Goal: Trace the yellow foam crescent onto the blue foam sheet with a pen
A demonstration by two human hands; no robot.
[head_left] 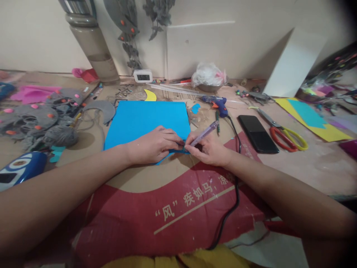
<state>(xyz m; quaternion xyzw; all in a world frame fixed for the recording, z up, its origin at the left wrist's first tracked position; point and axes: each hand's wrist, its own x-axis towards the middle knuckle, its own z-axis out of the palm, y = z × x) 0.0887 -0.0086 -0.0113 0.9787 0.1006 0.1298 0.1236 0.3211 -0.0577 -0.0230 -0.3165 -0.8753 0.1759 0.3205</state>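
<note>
A bright blue sheet (150, 117) lies on the cardboard, its near edge partly under my hands. My left hand (157, 145) rests on the sheet's near right part, fingers bent and pressed together, holding it down. Whether a small piece lies under those fingertips is hidden. My right hand (208, 149) is closed around a slim, pale purple pen (205, 133), which leans up to the right. The pen's tip meets the sheet's near right corner, right beside my left fingertips. A small blue scrap (196, 108) and a yellow crescent (150, 95) lie beyond the hands.
At right are a glue gun (216, 103) with a black cord, a dark pencil (218, 124), a black phone (257, 134) and scissors (287, 137). Grey yarn (60, 136) and felt pieces sit left, near a blue device (23, 167). Behind stand a bottle (97, 56) and a clock (143, 76).
</note>
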